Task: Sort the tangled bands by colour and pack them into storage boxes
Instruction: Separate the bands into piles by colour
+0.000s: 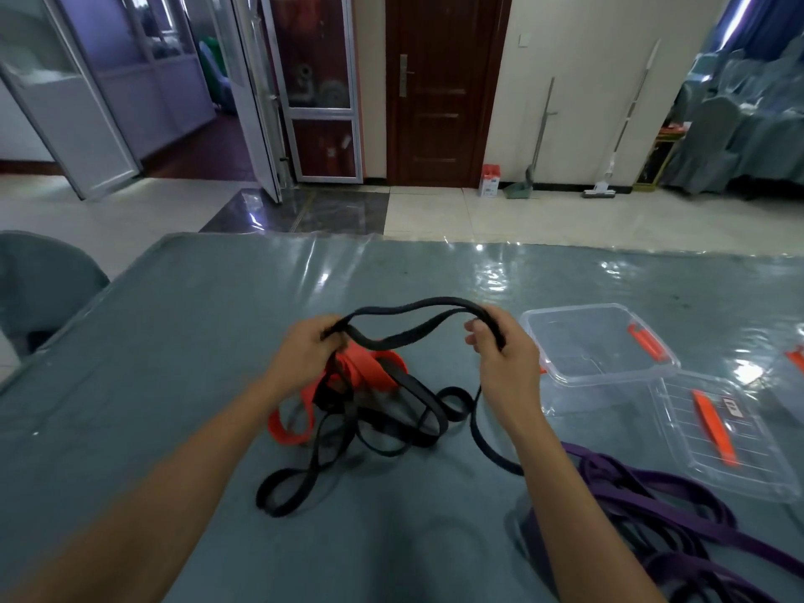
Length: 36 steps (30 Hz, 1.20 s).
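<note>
Spanning both hands point(409, 354), black band point(409, 309) sags, doubled.

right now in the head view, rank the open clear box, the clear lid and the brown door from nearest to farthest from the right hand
1. Open clear box: on the table just right of the right hand, almost beside it.
2. Clear lid: flat on the table, farther right and nearer the camera than the box.
3. Brown door: across the floor on the far wall.
</note>
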Motion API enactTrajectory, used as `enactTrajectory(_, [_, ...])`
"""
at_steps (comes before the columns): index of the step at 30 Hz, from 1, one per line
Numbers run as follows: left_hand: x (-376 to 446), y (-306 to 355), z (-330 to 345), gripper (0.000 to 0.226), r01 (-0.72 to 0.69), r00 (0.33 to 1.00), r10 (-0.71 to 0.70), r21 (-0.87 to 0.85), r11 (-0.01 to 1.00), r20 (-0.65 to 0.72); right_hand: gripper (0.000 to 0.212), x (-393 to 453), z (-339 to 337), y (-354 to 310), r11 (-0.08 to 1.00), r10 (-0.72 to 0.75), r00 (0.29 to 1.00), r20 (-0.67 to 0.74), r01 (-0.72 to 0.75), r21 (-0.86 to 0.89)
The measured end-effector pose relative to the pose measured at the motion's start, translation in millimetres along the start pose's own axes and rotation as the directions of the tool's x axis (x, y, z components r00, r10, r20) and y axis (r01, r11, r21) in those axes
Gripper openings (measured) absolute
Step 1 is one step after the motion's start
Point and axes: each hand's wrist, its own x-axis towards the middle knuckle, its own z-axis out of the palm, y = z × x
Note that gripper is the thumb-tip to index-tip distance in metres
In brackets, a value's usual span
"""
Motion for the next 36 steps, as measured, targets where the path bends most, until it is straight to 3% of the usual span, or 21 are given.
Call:
enactTrajectory(4, [15.7,36.5,-30.9,0.019,-0.034,0.992,0.019,-0.116,0.993,-0.128,0.02,0.6,8.4,16.1,0.997,0.042,0.994,0.096,-0.035,-0.07])
enactTrajectory(7, [24.7,66.2,-48.4,0.012,-0.136,0.98,0.121,-0.089,0.987,-0.158,0.022,-1.8,17.2,17.1,0.998,0.037,0.987,0.157,-0.029,-0.051])
enactTrajectory(10, [24.3,96.6,-60.8,0.023,-0.247,0.949,0.215,-0.117,0.962,-0.232,0.021,-3.1,23.2,13.6,0.999,0.031,0.98,0.197,-0.023,-0.042])
enactTrajectory(14, [25.6,105.3,-73.7,0.03,-0.321,0.934,0.3,-0.092,0.942,-0.193,0.018,-3.5,31.6,10.7,1.0,0.017,0.978,0.208,-0.014,-0.016])
enactTrajectory(19, [10.6,79.4,-81.0,0.026,-0.286,0.933,0.244,-0.13,0.949,-0.266,0.025,-10.2,50.2,14.3,1.0,0.019,0.969,0.246,-0.017,-0.011])
enactTrajectory(21, [3.0,66.2,-85.2,0.022,-0.261,0.946,0.229,-0.119,0.958,-0.231,0.032,-16.2,63.1,14.8,1.0,0.012,0.961,0.278,-0.008,-0.012])
enactTrajectory(31, [-61.2,-50.5,-131.0,0.038,0.076,0.959,-0.095,-0.079,0.994,-0.268,0.023,-40.0,162.6,17.4,0.999,-0.032,0.877,0.479,0.047,-0.018])
enactTrajectory(36, [-108.6,-114.4,-159.3,0.05,0.177,0.945,-0.175,-0.019,0.984,-0.277,0.023,-51.3,223.9,22.3,0.988,-0.044,0.809,0.586,0.121,-0.094])
